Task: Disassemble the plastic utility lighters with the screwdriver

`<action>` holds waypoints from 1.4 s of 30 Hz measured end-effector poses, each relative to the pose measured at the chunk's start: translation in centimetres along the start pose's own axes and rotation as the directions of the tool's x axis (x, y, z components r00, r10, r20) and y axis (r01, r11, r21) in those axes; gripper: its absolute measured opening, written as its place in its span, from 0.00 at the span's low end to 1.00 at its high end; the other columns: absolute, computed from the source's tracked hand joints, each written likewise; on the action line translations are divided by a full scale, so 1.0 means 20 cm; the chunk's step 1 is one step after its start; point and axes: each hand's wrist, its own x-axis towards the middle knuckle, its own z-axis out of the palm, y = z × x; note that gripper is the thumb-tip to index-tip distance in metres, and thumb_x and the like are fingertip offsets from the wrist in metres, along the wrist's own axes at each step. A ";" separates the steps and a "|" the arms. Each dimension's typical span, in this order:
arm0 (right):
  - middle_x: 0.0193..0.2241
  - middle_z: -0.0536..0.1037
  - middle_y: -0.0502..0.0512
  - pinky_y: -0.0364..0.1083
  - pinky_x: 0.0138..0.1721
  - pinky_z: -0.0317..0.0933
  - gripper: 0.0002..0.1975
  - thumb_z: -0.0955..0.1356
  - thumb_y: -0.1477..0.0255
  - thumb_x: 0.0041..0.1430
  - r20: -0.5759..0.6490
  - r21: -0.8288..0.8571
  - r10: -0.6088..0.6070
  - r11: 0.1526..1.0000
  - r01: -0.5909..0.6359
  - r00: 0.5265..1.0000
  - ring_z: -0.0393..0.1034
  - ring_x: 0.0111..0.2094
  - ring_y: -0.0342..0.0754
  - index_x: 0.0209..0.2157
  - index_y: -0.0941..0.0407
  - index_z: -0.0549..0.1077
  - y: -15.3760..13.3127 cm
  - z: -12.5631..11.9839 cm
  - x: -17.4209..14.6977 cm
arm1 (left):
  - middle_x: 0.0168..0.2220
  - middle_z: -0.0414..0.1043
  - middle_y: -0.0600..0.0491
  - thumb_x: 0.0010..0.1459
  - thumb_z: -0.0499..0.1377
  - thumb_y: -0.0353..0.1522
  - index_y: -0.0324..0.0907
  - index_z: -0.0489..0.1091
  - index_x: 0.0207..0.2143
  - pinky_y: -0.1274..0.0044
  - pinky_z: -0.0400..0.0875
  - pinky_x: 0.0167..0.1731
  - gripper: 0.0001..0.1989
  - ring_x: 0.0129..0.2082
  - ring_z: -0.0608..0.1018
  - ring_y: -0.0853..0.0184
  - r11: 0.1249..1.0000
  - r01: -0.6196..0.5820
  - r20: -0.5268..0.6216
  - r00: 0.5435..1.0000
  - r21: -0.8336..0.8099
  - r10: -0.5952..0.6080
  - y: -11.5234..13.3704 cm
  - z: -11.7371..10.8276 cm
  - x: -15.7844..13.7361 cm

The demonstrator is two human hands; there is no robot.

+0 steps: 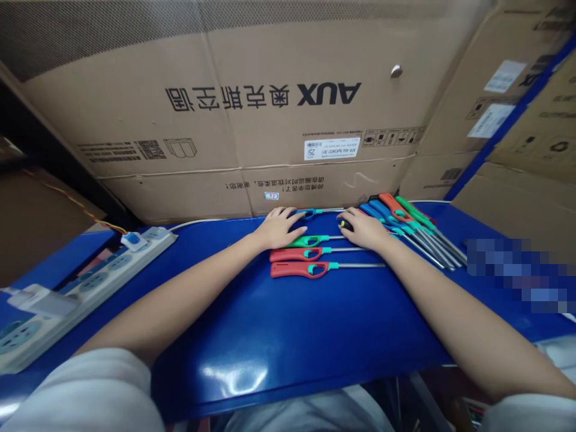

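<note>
My left hand (281, 228) lies over the handle ends of long-necked gas lighters, fingers spread, at the far side of the blue table. Its fingertips are by a blue lighter (308, 213), and its palm partly covers a green lighter (307, 241). Nearer to me, two red lighters (294, 255) lie parallel, necks pointing right. My right hand (363, 229) is curled over a small black object with a yellow end (346, 225), mostly hidden, beside the lighter necks. Just right of it lies a fanned pile of several lighters, an orange-red one (394, 207) on top.
An upright cardboard sheet (261, 132) walls off the back of the blue table (252, 324). A white power strip (112, 282) with plugs and cables runs along the left. More cardboard (508, 204) stands at the right, near a pixelated patch.
</note>
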 end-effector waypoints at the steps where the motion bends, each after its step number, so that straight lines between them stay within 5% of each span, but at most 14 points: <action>1: 0.58 0.73 0.58 0.49 0.39 0.68 0.20 0.62 0.66 0.65 0.004 -0.001 0.002 1.000 -0.002 1.000 0.73 0.52 0.57 0.56 0.53 0.72 0.00 0.00 0.00 | 0.66 0.61 0.43 0.71 0.46 0.47 0.46 0.61 0.68 0.53 0.60 0.62 0.29 0.64 0.64 0.47 1.000 0.002 -0.015 1.000 0.002 -0.002 -0.01 0.01 0.02; 7: 0.58 0.73 0.58 0.48 0.37 0.67 0.21 0.63 0.64 0.65 0.003 -0.003 0.036 0.999 -0.036 0.999 0.73 0.53 0.57 0.57 0.52 0.71 0.02 -0.01 0.00 | 0.55 0.69 0.42 0.67 0.48 0.33 0.46 0.70 0.61 0.56 0.68 0.54 0.23 0.55 0.70 0.50 1.000 -0.010 -0.042 0.999 -0.003 0.010 -0.06 0.04 0.06; 14: 0.59 0.72 0.59 0.49 0.37 0.68 0.24 0.64 0.63 0.64 -0.013 0.006 0.042 0.999 -0.042 0.999 0.73 0.52 0.59 0.59 0.54 0.70 0.00 -0.02 -0.01 | 0.64 0.64 0.43 0.62 0.48 0.26 0.44 0.65 0.64 0.58 0.66 0.60 0.29 0.60 0.68 0.53 0.998 -0.022 -0.042 0.999 -0.051 0.020 -0.12 0.07 0.06; 19: 0.58 0.72 0.60 0.50 0.38 0.69 0.23 0.64 0.63 0.65 -0.042 0.057 0.047 0.997 -0.045 0.998 0.73 0.52 0.59 0.59 0.53 0.69 -0.01 -0.04 -0.01 | 0.65 0.66 0.50 0.58 0.49 0.25 0.52 0.66 0.65 0.57 0.64 0.61 0.33 0.62 0.67 0.53 0.996 -0.052 0.021 0.998 -0.079 0.054 -0.13 0.08 0.05; 23: 0.58 0.72 0.59 0.49 0.44 0.69 0.21 0.64 0.65 0.65 -0.040 0.127 -0.003 0.992 0.008 0.999 0.73 0.53 0.56 0.58 0.52 0.70 -0.03 -0.05 -0.01 | 0.68 0.63 0.50 0.64 0.46 0.28 0.51 0.67 0.65 0.58 0.61 0.64 0.29 0.65 0.66 0.55 0.992 -0.072 0.060 0.995 -0.103 0.079 -0.08 0.05 -0.02; 27: 0.60 0.71 0.60 0.51 0.49 0.69 0.23 0.64 0.63 0.66 -0.002 0.181 -0.089 0.980 0.087 0.996 0.73 0.52 0.57 0.60 0.54 0.69 -0.07 -0.05 -0.02 | 0.70 0.57 0.46 0.72 0.42 0.43 0.47 0.62 0.68 0.55 0.53 0.67 0.27 0.70 0.59 0.52 0.991 -0.061 0.080 0.994 -0.123 0.071 0.03 0.01 -0.14; 34: 0.54 0.73 0.60 0.51 0.46 0.69 0.20 0.65 0.59 0.66 0.055 0.284 -0.227 0.937 0.203 0.972 0.76 0.43 0.53 0.55 0.53 0.73 -0.15 -0.07 -0.06 | 0.74 0.47 0.45 0.67 0.48 0.56 0.51 0.52 0.72 0.49 0.50 0.67 0.37 0.72 0.51 0.45 0.989 -0.040 0.126 0.990 -0.146 0.058 0.16 -0.02 -0.33; 38: 0.45 0.74 0.58 0.49 0.48 0.68 0.14 0.64 0.61 0.67 -0.026 0.377 -0.296 0.881 0.284 0.955 0.73 0.42 0.49 0.42 0.54 0.76 -0.23 -0.13 -0.07 | 0.74 0.48 0.44 0.67 0.49 0.55 0.49 0.55 0.71 0.49 0.51 0.67 0.36 0.72 0.53 0.45 0.985 -0.028 0.112 0.993 -0.168 0.047 0.22 -0.02 -0.38; 42: 0.37 0.73 0.56 0.49 0.46 0.66 0.12 0.64 0.62 0.66 -0.263 0.518 -0.290 0.762 0.388 0.920 0.71 0.39 0.49 0.33 0.54 0.73 -0.32 -0.24 -0.09 | 0.72 0.53 0.43 0.69 0.49 0.52 0.44 0.58 0.69 0.53 0.51 0.69 0.34 0.71 0.56 0.50 0.973 0.008 0.014 1.000 -0.229 -0.005 0.30 -0.02 -0.44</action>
